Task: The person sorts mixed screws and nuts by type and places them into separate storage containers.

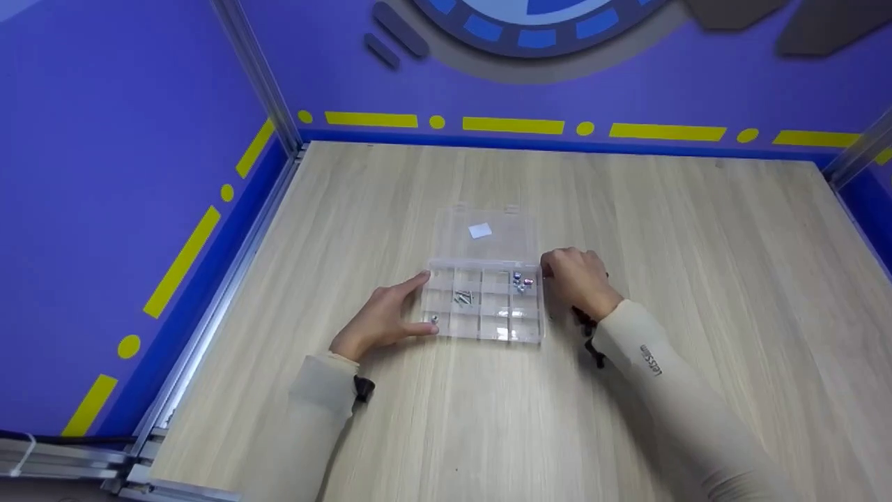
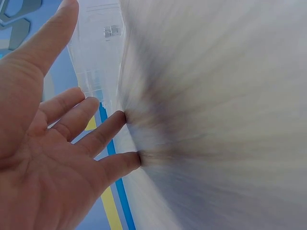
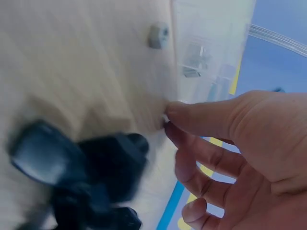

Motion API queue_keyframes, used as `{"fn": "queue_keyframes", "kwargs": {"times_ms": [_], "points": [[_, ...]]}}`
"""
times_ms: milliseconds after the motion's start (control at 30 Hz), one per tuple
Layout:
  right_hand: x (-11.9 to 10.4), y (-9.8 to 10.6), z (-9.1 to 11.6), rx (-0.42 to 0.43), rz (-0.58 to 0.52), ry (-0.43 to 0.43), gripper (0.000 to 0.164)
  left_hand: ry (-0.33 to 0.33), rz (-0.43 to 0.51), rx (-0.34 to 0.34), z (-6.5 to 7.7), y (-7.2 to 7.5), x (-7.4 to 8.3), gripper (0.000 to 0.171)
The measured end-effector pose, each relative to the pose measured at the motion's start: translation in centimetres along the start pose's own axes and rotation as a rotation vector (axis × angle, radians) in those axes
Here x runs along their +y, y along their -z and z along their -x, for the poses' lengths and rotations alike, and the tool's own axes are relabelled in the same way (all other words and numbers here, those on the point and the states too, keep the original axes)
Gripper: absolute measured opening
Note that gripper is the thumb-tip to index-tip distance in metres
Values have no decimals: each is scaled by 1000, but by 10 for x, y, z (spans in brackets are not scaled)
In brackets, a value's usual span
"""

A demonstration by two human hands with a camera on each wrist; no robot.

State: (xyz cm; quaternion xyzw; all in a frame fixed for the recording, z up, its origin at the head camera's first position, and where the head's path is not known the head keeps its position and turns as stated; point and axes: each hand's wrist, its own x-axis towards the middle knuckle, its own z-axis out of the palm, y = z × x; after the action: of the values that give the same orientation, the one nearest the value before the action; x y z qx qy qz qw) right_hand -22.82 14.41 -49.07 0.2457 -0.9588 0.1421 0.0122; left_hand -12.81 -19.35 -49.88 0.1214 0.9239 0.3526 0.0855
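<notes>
Blue wall stands at the left of the frame; the left edge of the table slants beside it, well apart from my left hand, its fingers spread at the left side of the box, mid-frame. At the box's right, my right hand brings thumb and forefinger together; whether they grip anything I can't tell. A nut lies near them. Table stretches far rightward.
</notes>
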Motion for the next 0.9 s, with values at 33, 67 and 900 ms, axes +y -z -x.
{"fn": "queue_keyframes", "kwargs": {"times_ms": [33,67,900], "points": [[1,1,0,-3,-4,5,13,0,-1,-1,0,0,0,98],[2,2,0,-7,-10,7,15,-4,-1,1,0,0,0,97],[-15,34,10,105,-81,239,12,-12,17,4,0,0,0,97]]}}
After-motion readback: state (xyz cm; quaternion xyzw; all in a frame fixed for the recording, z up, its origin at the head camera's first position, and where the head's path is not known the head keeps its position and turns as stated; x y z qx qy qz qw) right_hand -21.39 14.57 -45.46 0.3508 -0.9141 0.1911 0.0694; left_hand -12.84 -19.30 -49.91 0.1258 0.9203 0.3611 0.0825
